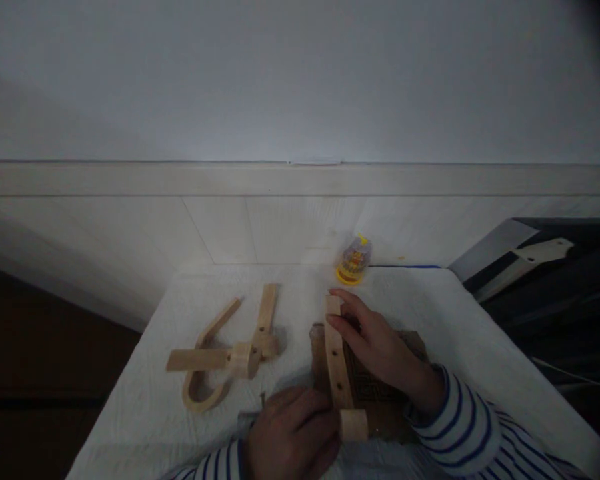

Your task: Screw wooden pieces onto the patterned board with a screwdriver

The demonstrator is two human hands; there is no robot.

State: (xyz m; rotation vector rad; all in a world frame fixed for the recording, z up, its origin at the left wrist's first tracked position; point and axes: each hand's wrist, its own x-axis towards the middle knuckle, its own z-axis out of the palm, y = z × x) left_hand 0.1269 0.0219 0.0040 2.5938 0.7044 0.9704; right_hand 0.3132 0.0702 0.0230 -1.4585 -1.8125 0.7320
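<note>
Wooden strip (pixel 339 363): mid-bench (pixel 455 320), running 12 to 6 over a brown board (pixel 375 390), block (pixel 354 425) at its 6 o'clock end.
Right hand (pixel 380 350): fingers clamped on the strip's 12 o'clock end.
Left hand (pixel 290 437): curled against the strip's 6 o'clock end; grip cannot be told.
Wooden assembly (pixel 230 357): 9 o'clock of the strip.
Yellow-capped bottle (pixel 353 261): 12 o'clock.

Dim room with a plain white wall (pixel 300 80) above pale wood panelling (pixel 230 227), a dark floor (pixel 40 347) and a white-covered table (pixel 470 333).

wood bar w/ holes (pixel 338 363): pale tan
sleeves (pixel 473 427): white w/ navy stripes
tablecloth (pixel 145 407): plain white
small toy top (pixel 353 262): yellow + red
</note>
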